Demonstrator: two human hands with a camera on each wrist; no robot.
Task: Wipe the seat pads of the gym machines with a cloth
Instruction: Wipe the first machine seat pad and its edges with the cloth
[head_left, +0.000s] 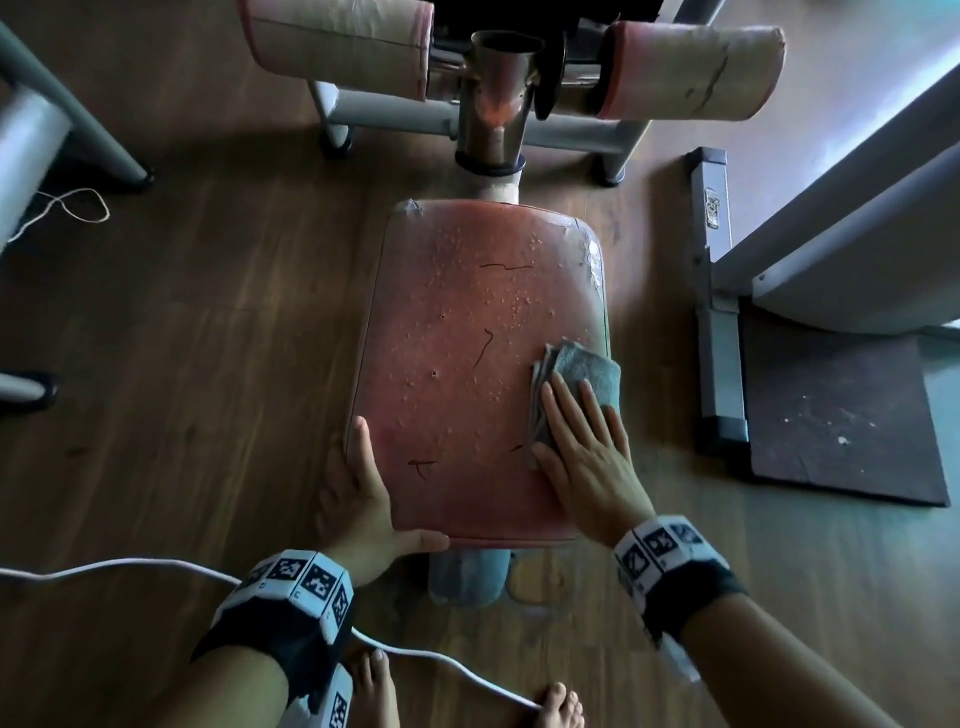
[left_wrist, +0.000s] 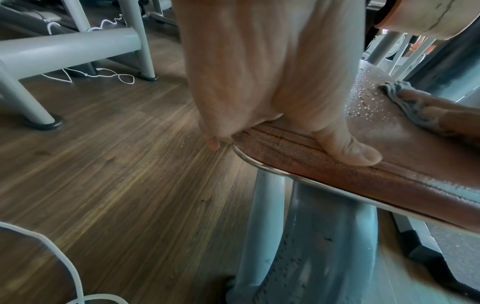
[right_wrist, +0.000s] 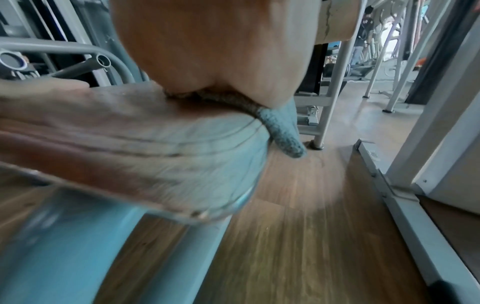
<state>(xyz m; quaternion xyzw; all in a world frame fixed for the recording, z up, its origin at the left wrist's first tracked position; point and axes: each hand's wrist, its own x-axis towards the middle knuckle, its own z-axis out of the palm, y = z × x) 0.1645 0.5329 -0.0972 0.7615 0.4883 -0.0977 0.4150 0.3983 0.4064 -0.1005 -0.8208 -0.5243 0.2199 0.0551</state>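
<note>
The worn red seat pad (head_left: 457, 374) stands on its post in the middle of the head view, with droplets over its far half. A folded grey cloth (head_left: 592, 371) lies at the pad's right edge, one end hanging over the side (right_wrist: 283, 133). My right hand (head_left: 576, 436) lies flat on the cloth with straight fingers and presses it down. My left hand (head_left: 371, 493) grips the pad's near left corner. Its thumb (left_wrist: 345, 152) rests on top (left_wrist: 405, 144) and a fingertip curls at the rim.
Two cracked roller pads (head_left: 337, 41) (head_left: 691, 67) and a chrome post (head_left: 493, 104) stand beyond the seat. A grey frame (head_left: 719, 312) and dark mat (head_left: 841, 415) lie right. Another machine's legs (head_left: 67, 114) are left. A white cable (head_left: 156, 564) crosses the floor by my bare feet (head_left: 558, 706).
</note>
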